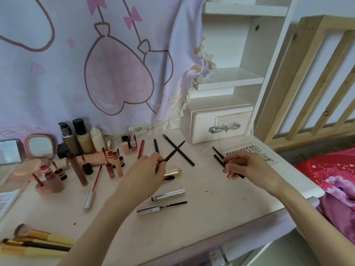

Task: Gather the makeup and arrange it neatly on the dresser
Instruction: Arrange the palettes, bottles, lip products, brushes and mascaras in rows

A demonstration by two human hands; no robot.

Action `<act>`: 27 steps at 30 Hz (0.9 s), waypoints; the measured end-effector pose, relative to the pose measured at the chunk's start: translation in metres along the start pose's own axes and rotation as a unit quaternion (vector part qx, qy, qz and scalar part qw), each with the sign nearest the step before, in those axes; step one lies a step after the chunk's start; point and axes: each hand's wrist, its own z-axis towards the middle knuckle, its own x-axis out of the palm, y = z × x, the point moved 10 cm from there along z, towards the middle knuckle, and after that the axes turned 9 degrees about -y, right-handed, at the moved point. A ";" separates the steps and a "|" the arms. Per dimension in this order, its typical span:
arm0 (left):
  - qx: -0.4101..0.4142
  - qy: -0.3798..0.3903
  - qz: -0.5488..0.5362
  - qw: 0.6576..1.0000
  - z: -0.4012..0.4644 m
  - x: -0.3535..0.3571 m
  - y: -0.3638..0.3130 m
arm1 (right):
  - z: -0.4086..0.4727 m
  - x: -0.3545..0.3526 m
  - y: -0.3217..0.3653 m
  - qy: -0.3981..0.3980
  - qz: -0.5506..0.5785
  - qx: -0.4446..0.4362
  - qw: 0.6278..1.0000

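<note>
Head view: the left hand (151, 166) reaches over the middle of the white dresser top (211, 204), its fingers curled round the lower end of a thin black pencil (173, 151) that slants up toward 1 o'clock. That pencil crosses a second black pencil (184, 156), which lies flat and runs toward 11 o'clock, so the two form an X just beyond the hand. At 5 o'clock from the left hand, touching the dresser, a gold tube (172, 172) shows partly under the fingers.

The right hand (244, 166) is at 3 o'clock from the left, well apart from it. Its fingers pinch two slim black eyeliner pencils (219, 157), whose tips point toward 10 o'clock; their lower ends stick out below the fingertips. Just beyond this hand, at 1 o'clock, lies an open clear case of false lashes (255, 152), its lid raised against a small white drawer box (203, 125).

Toward 6 o'clock from the left hand lie a silver mascara tube (169, 194) and, nearer still, its silver-handled wand (161, 207), side by side but apart. At 9 o'clock stands a crowd of open lip-gloss tubes (80, 169), with foundation bottles (82, 137) behind them and a pink compact mirror (39, 146) further left. Makeup brushes (38, 242) lie at 7 o'clock near the dresser's front edge.
</note>
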 end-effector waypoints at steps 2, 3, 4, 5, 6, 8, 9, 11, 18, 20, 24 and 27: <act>-0.028 0.003 -0.027 0.999 0.006 0.014 -0.018 | 0.007 -0.017 -0.009 -0.058 -0.028 0.009 0.998; -0.033 0.008 -0.037 0.999 0.009 0.022 -0.029 | 0.009 -0.022 -0.011 -0.083 -0.029 0.017 0.996; -0.035 0.011 -0.051 0.998 0.013 0.030 -0.042 | 0.011 -0.027 -0.014 -0.103 -0.021 0.027 0.994; -0.040 0.014 -0.071 0.997 0.017 0.037 -0.052 | 0.013 -0.031 -0.016 -0.117 -0.010 0.037 0.992; -0.052 0.021 -0.088 0.995 0.021 0.046 -0.059 | 0.013 -0.034 -0.017 -0.128 -0.001 0.046 0.991; -0.080 0.037 -0.099 0.991 0.028 0.066 -0.067 | 0.014 -0.040 -0.019 -0.145 0.009 0.057 0.988; -0.089 0.046 -0.089 0.991 0.030 0.078 -0.070 | 0.015 -0.042 -0.020 -0.152 0.015 0.060 0.987; -0.105 0.059 -0.069 0.990 0.031 0.098 -0.074 | 0.015 -0.046 -0.023 -0.163 0.019 0.061 0.985; -0.095 0.049 -0.063 0.992 0.033 0.121 -0.096 | 0.018 -0.049 -0.038 -0.142 0.017 0.069 0.987; -0.091 0.050 -0.076 0.992 0.035 0.124 -0.100 | 0.021 -0.049 -0.041 -0.137 0.007 0.067 0.988; -0.065 0.062 -0.113 0.990 0.037 0.126 -0.108 | 0.028 -0.047 -0.042 -0.149 -0.044 0.047 0.987; -0.038 0.074 -0.098 0.992 0.036 0.124 -0.105 | 0.033 -0.044 -0.031 -0.179 -0.102 0.003 0.978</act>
